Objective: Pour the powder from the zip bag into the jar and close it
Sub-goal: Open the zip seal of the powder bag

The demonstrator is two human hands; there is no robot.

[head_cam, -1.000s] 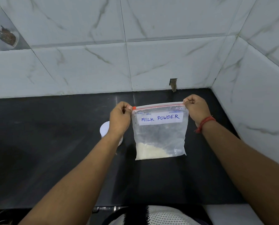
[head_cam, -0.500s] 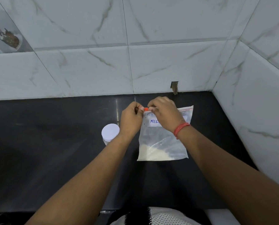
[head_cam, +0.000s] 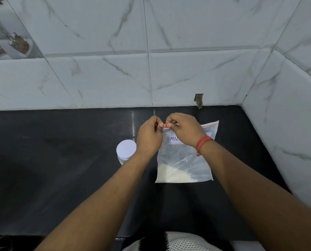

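Observation:
A clear zip bag [head_cam: 185, 160] stands upright on the black counter, with pale powder [head_cam: 174, 175] heaped in its bottom left corner and a white label partly hidden. My left hand [head_cam: 148, 137] and my right hand [head_cam: 184, 130] both pinch the bag's top left corner at the red zip strip, fingertips almost touching. A jar with a white lid [head_cam: 126, 149] on it stands just left of the bag, partly behind my left wrist.
The black counter [head_cam: 60, 160] ends at white marble tile walls behind and on the right, forming a corner. A small dark notch [head_cam: 199, 99] sits in the back wall at counter level. The counter's front edge runs along the bottom.
My right hand has slid from the bag's top right corner across to the top left corner, meeting my left hand. The bag's right top corner now hangs free.

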